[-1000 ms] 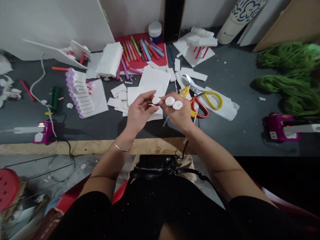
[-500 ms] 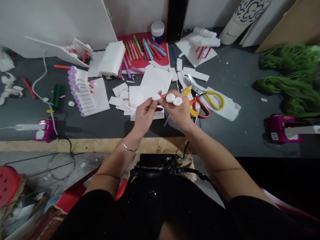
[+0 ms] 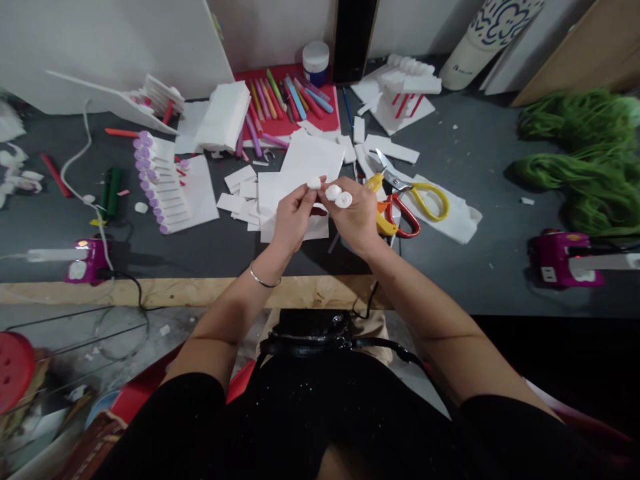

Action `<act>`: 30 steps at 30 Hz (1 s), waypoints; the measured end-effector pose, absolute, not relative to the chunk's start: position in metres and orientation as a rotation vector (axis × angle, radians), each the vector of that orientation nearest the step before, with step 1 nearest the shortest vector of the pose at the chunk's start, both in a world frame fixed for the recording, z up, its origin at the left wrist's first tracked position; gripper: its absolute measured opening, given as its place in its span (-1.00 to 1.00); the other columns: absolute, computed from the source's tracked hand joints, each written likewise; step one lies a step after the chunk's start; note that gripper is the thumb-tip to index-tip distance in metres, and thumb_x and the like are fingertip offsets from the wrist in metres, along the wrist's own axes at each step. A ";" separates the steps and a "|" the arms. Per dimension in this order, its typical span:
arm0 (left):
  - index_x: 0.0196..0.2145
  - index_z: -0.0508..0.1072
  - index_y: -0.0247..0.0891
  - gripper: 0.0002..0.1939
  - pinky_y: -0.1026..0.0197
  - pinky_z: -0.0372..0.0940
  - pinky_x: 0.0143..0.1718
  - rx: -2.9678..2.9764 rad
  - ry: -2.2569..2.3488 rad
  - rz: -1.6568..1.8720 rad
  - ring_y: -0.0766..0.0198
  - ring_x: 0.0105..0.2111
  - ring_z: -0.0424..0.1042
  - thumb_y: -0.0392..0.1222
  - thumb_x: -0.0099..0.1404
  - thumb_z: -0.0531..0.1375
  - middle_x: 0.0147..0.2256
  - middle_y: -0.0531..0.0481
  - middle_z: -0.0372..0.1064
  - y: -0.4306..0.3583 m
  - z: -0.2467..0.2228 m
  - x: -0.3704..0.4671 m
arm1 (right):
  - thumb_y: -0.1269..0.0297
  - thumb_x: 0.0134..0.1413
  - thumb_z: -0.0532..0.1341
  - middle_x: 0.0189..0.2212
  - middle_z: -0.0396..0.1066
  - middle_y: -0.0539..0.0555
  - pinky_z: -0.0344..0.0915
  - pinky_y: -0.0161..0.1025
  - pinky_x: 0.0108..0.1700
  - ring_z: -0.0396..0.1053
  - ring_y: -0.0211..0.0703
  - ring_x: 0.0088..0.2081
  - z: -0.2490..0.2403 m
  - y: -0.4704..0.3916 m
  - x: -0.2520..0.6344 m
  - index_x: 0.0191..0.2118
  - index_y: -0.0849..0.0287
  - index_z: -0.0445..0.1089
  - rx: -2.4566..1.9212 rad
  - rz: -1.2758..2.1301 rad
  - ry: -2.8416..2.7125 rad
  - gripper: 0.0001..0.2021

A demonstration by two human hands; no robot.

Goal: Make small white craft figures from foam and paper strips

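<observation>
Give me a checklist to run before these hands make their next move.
1. Left hand gripping the small white piece: ok.
2. Right hand holding the two white rolls: ok.
3. Scissors set down, out of both hands: ok.
4. Surface beneath the hands uncluttered: not ok, white sheets lie there.
5. Two white rolls securely wound: cannot tell, too small.

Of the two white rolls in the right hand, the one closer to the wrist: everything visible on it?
Roll: small, matte white, its roundish end facing the camera and marked by a faint swirl, as if wound from thin sheet, perhaps paper or foam. The right hand holds it; its length is hidden there. The other roll sits right beside it, seemingly touching.
</observation>
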State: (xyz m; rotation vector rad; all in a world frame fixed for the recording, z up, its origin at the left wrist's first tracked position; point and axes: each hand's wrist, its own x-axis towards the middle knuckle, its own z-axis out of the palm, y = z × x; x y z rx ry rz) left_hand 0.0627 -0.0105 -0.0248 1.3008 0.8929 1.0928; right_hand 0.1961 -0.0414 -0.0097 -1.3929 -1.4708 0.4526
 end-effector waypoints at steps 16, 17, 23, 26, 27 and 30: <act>-0.44 0.37 -0.20 -0.67 0.31 0.08 -0.60 1.122 0.865 0.829 0.44 -0.57 0.12 0.04 0.40 0.26 -0.50 0.09 0.15 0.003 -0.001 0.060 | 0.15 0.15 0.38 -0.24 0.65 0.03 0.51 -0.20 -0.18 0.56 -0.19 -0.25 -0.003 -0.032 0.227 -0.09 0.11 0.59 -1.305 0.726 -1.443 -0.75; -0.43 0.39 -0.20 -0.68 0.31 0.06 -0.61 1.110 0.848 0.816 0.44 -0.58 0.12 0.04 0.38 0.28 -0.51 0.09 0.15 0.002 0.000 0.059 | 0.13 0.13 0.39 -0.23 0.66 0.04 0.52 -0.18 -0.16 0.57 -0.17 -0.23 -0.004 -0.032 0.227 -0.10 0.12 0.60 -1.277 0.779 -1.429 -0.74; -0.40 0.44 -0.20 -0.66 0.29 0.14 -0.60 1.229 0.819 0.812 0.44 -0.57 0.20 0.10 0.35 0.30 -0.48 0.07 0.26 -0.004 -0.001 0.058 | 0.03 0.05 0.45 -0.30 0.65 0.07 0.55 -0.16 -0.17 0.56 -0.17 -0.26 -0.004 -0.032 0.226 -0.22 0.16 0.63 -1.215 0.967 -1.282 -0.70; -0.41 0.42 -0.20 -0.63 0.30 0.17 -0.59 1.351 0.836 0.877 0.42 -0.56 0.26 0.13 0.39 0.25 -0.48 0.06 0.30 -0.006 -0.004 0.061 | 0.04 0.07 0.44 -0.32 0.64 0.07 0.54 -0.18 -0.21 0.54 -0.19 -0.28 -0.007 -0.032 0.224 -0.24 0.18 0.62 -1.222 0.973 -1.251 -0.71; -0.41 0.41 -0.20 -0.63 0.30 0.18 -0.60 1.399 0.849 0.898 0.42 -0.57 0.26 0.13 0.41 0.24 -0.49 0.06 0.30 -0.006 -0.005 0.061 | 0.04 0.08 0.43 -0.33 0.63 0.07 0.54 -0.18 -0.22 0.54 -0.18 -0.28 -0.008 -0.032 0.222 -0.25 0.18 0.62 -1.226 0.963 -1.257 -0.71; -0.40 0.39 -0.20 -0.61 0.33 0.20 -0.60 1.553 0.914 0.949 0.44 -0.61 0.25 0.14 0.44 0.19 -0.52 0.09 0.31 -0.007 -0.005 0.062 | 0.01 0.12 0.40 -0.34 0.61 0.05 0.53 -0.17 -0.19 0.54 -0.17 -0.26 -0.010 -0.034 0.216 -0.25 0.15 0.61 -1.229 0.911 -1.280 -0.72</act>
